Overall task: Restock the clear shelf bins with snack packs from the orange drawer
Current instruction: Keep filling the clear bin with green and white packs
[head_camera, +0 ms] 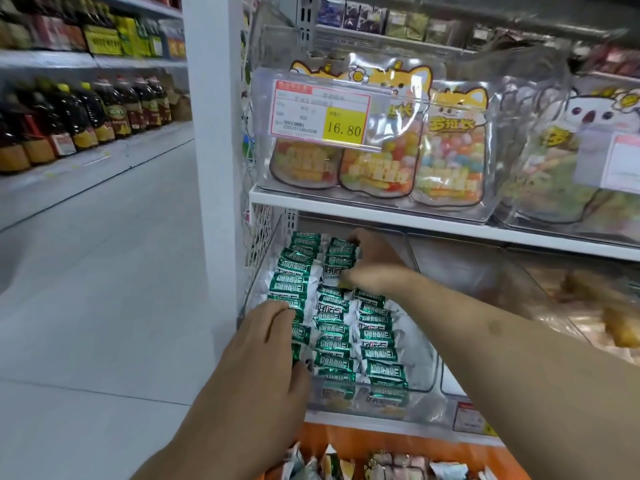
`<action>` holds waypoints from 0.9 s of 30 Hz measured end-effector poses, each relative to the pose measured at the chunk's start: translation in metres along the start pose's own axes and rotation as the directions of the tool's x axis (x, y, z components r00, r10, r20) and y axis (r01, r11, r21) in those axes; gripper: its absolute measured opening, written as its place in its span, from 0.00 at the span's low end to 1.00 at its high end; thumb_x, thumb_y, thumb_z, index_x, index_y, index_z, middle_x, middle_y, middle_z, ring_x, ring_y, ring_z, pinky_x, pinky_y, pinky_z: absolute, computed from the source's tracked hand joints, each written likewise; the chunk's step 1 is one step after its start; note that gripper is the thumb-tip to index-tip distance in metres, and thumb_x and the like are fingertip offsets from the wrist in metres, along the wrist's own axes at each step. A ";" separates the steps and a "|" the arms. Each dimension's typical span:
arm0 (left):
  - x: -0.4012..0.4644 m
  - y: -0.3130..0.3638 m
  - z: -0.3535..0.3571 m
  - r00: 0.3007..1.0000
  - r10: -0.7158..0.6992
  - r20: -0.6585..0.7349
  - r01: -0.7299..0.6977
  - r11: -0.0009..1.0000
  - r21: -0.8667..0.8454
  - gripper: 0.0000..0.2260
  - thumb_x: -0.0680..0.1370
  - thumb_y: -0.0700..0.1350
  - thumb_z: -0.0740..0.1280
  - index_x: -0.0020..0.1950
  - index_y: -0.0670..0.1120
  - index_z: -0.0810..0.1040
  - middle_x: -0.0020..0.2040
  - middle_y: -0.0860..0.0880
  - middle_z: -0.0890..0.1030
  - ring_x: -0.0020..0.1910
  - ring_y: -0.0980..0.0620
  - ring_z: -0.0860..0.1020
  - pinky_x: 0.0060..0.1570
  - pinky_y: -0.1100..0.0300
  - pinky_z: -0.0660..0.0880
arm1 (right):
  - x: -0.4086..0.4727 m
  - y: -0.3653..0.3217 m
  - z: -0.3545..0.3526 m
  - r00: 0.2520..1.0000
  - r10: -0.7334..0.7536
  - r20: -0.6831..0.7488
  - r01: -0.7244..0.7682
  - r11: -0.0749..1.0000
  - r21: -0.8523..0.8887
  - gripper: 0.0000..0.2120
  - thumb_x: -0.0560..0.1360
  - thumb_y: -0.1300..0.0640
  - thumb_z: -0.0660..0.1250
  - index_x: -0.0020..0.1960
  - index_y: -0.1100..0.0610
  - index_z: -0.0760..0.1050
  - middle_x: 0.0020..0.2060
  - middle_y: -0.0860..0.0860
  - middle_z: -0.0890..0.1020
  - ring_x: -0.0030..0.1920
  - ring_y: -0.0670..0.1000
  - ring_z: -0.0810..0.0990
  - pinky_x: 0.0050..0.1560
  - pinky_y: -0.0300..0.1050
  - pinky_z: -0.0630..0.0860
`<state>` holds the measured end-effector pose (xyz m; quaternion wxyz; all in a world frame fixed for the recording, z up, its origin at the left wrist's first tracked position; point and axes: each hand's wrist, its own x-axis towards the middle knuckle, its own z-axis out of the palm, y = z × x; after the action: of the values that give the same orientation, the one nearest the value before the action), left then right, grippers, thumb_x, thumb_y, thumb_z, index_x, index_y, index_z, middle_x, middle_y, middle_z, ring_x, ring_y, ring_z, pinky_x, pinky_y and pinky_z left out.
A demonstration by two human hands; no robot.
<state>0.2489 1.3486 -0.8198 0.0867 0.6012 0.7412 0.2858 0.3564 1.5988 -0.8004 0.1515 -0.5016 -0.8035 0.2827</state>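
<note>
Green-and-white snack packs (341, 327) in three rows inside clear shelf bin (427, 372), long axes crosswise, rows running front to back, left hand (268, 344) flat on left row, fingers straight, right hand (372, 263) fingers pinching rear packs, orange drawer (391, 441) below.

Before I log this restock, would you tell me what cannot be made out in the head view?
- Right hand: blurred, so its grip on the green snack packs is unclear.
- Left hand: its fingers cover the packs beneath.
- Orange drawer: cut off by the bottom edge.
- Price tag: small print too blurred; only 16.80 reads.
</note>
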 end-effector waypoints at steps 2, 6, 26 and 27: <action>0.000 0.001 0.000 1.000 0.001 -0.005 -0.001 1.000 -0.002 0.27 0.85 0.54 0.59 0.82 0.58 0.52 0.77 0.64 0.50 0.72 0.67 0.53 0.76 0.64 0.53 | 0.000 0.001 0.000 1.000 0.000 0.007 0.000 1.000 -0.008 0.36 0.66 0.65 0.83 0.70 0.51 0.73 0.62 0.50 0.75 0.48 0.49 0.83 0.31 0.33 0.79; 0.000 0.002 0.000 1.000 0.004 -0.008 -0.004 1.000 -0.003 0.26 0.85 0.53 0.59 0.81 0.57 0.53 0.75 0.64 0.50 0.67 0.69 0.51 0.75 0.66 0.52 | 0.001 0.004 -0.003 1.000 0.004 0.015 -0.004 1.000 0.013 0.36 0.67 0.60 0.84 0.70 0.47 0.73 0.63 0.49 0.76 0.47 0.44 0.80 0.33 0.31 0.76; -0.001 -0.002 0.002 0.995 -0.032 0.091 0.025 0.997 0.072 0.27 0.87 0.55 0.54 0.84 0.56 0.47 0.81 0.61 0.46 0.82 0.60 0.43 0.83 0.55 0.48 | 0.024 0.020 0.005 0.997 -0.033 -0.075 0.037 0.998 0.047 0.38 0.65 0.56 0.86 0.72 0.43 0.77 0.68 0.50 0.74 0.62 0.52 0.79 0.36 0.25 0.71; -0.001 -0.001 0.002 0.995 -0.031 0.090 0.024 0.997 0.072 0.27 0.87 0.55 0.54 0.84 0.56 0.47 0.81 0.62 0.47 0.82 0.60 0.43 0.83 0.55 0.47 | 0.025 0.021 0.006 0.995 -0.040 -0.088 0.042 0.999 0.024 0.38 0.65 0.55 0.86 0.72 0.42 0.77 0.68 0.50 0.72 0.66 0.54 0.77 0.39 0.24 0.71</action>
<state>0.2488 1.3478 -0.8220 0.1030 0.6060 0.7543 0.2307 0.3572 1.6267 -0.8192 0.1988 -0.4948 -0.8025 0.2676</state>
